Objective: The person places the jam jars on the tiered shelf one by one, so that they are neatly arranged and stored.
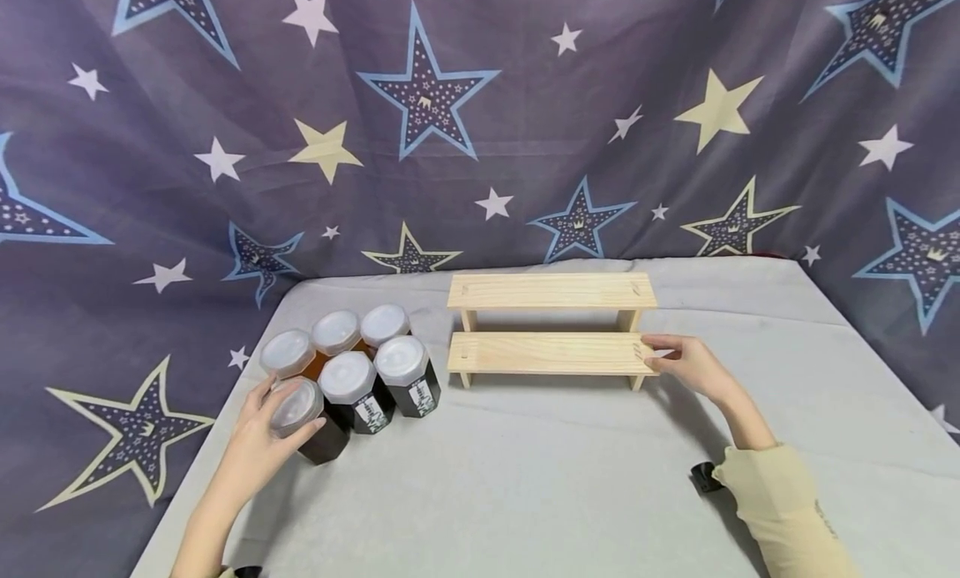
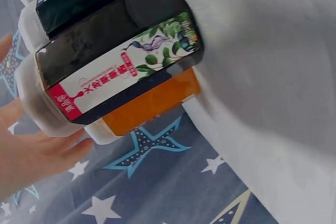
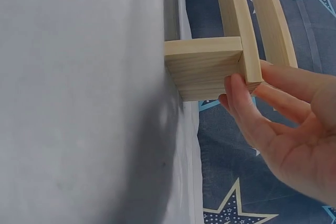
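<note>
At the left, my left hand (image 1: pixel 258 432) spans the clear lid of a dark hexagonal jar (image 1: pixel 324 439), fingers on the far side and thumb on the near side. In the left wrist view this jar (image 2: pixel 121 51) shows a white label with red print and green leaves, and the left hand (image 2: pixel 37 148) is at its lid. On the right, my right hand (image 1: pixel 693 365) pinches the right end of the lower board of a two-step wooden shelf (image 1: pixel 551 353). The right wrist view shows the right hand (image 3: pixel 294 114) with its thumb and fingers at the corner of the board (image 3: pixel 244 30).
Beside the held jar stand two more dark jars, one in the middle (image 1: pixel 367 407) and one nearest the shelf (image 1: pixel 418 394). Behind them is a row with amber jars (image 1: pixel 312 365). A pale cloth (image 1: pixel 525 486) covers the table, and a star-patterned curtain (image 1: pixel 517 128) hangs behind.
</note>
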The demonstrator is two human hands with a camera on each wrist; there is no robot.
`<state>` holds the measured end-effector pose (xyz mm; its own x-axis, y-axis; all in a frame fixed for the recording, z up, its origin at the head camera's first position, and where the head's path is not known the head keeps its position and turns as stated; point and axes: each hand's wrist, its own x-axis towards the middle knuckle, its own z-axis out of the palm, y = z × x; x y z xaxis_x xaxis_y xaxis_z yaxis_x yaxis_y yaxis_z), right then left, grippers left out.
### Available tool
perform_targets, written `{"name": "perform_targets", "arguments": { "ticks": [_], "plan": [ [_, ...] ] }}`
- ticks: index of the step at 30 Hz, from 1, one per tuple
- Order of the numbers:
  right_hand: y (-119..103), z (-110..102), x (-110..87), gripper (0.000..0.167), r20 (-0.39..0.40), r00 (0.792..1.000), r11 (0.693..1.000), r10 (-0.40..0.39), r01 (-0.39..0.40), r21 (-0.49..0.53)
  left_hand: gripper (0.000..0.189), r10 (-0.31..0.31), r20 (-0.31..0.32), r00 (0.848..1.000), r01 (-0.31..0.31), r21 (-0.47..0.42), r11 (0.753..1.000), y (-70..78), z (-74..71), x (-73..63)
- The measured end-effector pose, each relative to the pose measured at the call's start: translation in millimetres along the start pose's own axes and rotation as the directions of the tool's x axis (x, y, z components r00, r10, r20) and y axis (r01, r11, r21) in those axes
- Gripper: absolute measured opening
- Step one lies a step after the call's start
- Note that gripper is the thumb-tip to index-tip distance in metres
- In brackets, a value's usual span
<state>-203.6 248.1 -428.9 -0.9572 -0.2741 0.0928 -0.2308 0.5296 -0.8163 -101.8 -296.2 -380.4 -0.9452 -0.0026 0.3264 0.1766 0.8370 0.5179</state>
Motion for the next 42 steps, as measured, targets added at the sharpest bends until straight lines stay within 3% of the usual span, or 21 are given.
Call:
{"name": "perform_targets", "arguments": {
  "ticks": [6,13,21,32,42],
  "plan": [
    [1,1,0.6,0.039,-0.006,0.999,0.998,0.039,-0.038,0.057,0.056,0.004,-0.032,0.999,-0.003,0.018,1.0,-6.6,4.2,-1.7],
    [-1,1,-0.3,0.04,-0.004,0.998,0.993,0.06,-0.059,0.097,0.062,-0.062,-0.003,0.998,0.062,-0.011,0.998,-10.9,6.8,-0.3],
    [-1,2,-0.7,0.041,-0.01,0.996,0.988,0.093,-0.091,0.121,0.064,-0.102,-0.023,0.995,0.103,0.024,0.994,-12.2,9.2,1.3],
    [0,4,-2.6,0.042,-0.01,0.995,0.98,0.1,-0.097,0.175,0.061,-0.123,-0.14,0.982,0.13,0.045,0.99,-9.6,10.5,3.6],
    [0,3,-0.8,0.042,0.006,0.994,0.969,0.105,-0.103,0.225,0.057,-0.124,-0.25,0.96,0.135,0.027,0.991,5.3,-3.1,10.4]
  ]
}}
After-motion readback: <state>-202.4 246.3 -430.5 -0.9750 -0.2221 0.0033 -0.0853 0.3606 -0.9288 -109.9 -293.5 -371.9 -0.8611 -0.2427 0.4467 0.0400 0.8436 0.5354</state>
